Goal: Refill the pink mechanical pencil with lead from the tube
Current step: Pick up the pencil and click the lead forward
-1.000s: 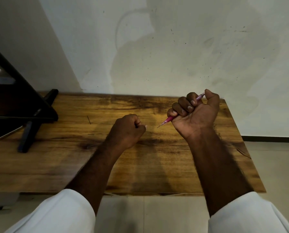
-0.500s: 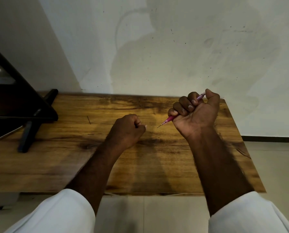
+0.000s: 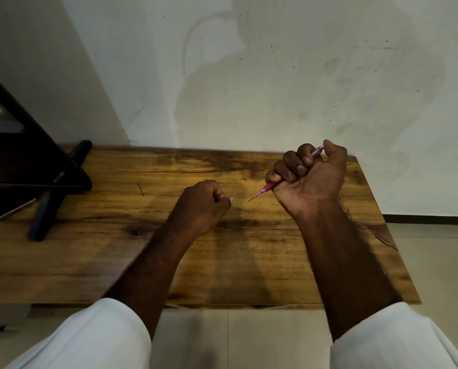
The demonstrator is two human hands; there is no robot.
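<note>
My right hand [image 3: 309, 177] is closed in a fist around the pink mechanical pencil [image 3: 266, 188], thumb pressed on its rear end. The pencil's tip points down-left with a thin dark lead sticking out. My left hand [image 3: 203, 206] is curled shut a short way left of the tip; a small pale end pokes out by its thumb, and I cannot tell what it is. A thin dark lead stick [image 3: 140, 189] lies loose on the wooden table [image 3: 116, 249] to the left. The lead tube is not visible.
A black stand [image 3: 49, 198] with a tilted dark panel occupies the table's left end, with a phone-like slab [image 3: 6, 211] under it. The wall runs along the table's far edge. The table's right edge drops to tiled floor.
</note>
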